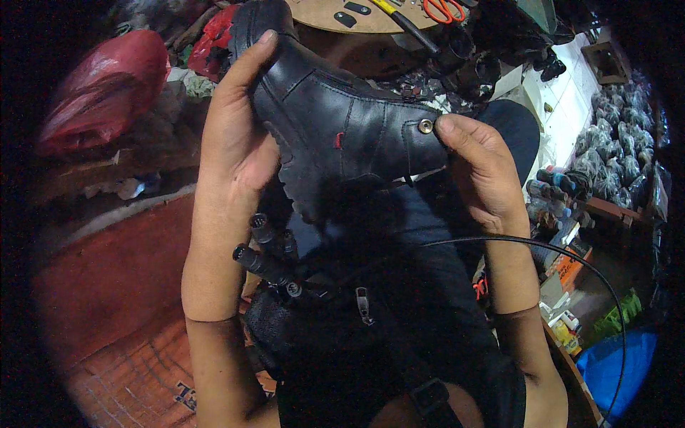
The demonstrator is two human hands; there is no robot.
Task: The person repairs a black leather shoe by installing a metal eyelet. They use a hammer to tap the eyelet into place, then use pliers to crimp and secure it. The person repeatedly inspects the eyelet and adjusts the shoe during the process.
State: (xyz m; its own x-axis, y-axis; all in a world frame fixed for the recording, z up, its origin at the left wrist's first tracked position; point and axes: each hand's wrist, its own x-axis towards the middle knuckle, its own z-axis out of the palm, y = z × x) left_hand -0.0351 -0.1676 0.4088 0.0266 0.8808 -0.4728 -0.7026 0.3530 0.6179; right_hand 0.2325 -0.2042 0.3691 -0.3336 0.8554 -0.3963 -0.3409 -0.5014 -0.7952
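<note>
A black leather boot (321, 107) with a lugged sole, stitched panels, a small red tab and a round metal fastener (426, 126) lies sideways across the upper middle of the view. My left hand (239, 121) grips it along the sole, thumb pointing up near the toe. My right hand (481, 167) holds the top of the shaft, thumb pressed beside the fastener. The fingers of both hands are largely hidden behind the boot. Below it, my lap in dark clothing shows several black cylindrical connectors (260, 260) and a black cable (542, 246).
A round wooden board (321, 13) holds a yellow-handled tool (384, 8) and orange-handled scissors (442, 11). Red plastic bags (107, 85) sit at left above an orange-red surface (121, 278). At right are many bagged dark items (603, 135), boxes and a blue plastic sheet (614, 367).
</note>
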